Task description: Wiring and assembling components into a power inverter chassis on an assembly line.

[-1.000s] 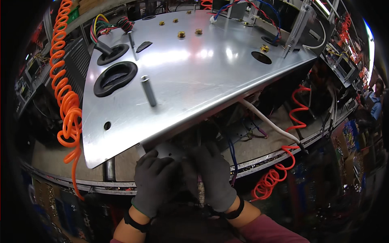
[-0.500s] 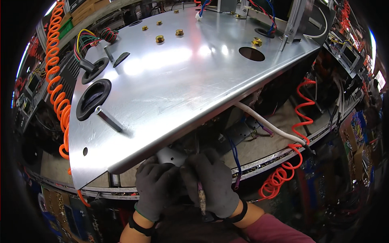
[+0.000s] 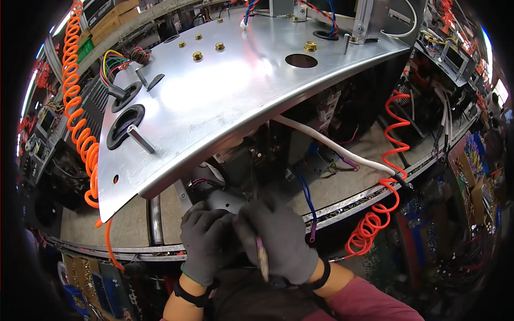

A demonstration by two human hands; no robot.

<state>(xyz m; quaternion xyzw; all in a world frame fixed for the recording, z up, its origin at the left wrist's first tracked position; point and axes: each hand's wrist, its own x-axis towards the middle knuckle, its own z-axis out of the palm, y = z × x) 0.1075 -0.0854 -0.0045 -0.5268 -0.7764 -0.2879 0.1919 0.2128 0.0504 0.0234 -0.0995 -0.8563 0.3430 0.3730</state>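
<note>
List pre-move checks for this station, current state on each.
1. Tool held: ok. The right hand grips a slim tool with a worn handle.
2. Left hand placed: ok. It is at the near side of the grey plate; whether it grips anything is hidden.
3. Tool tip seated: cannot tell. The contact point isn't visible.
4. White cable clear of hands: ok. It runs from under the metal panel off to the right.
5. Blue wires secured: not ok, I'd say. Their ends hang loose over the edge of the bench.
</note>
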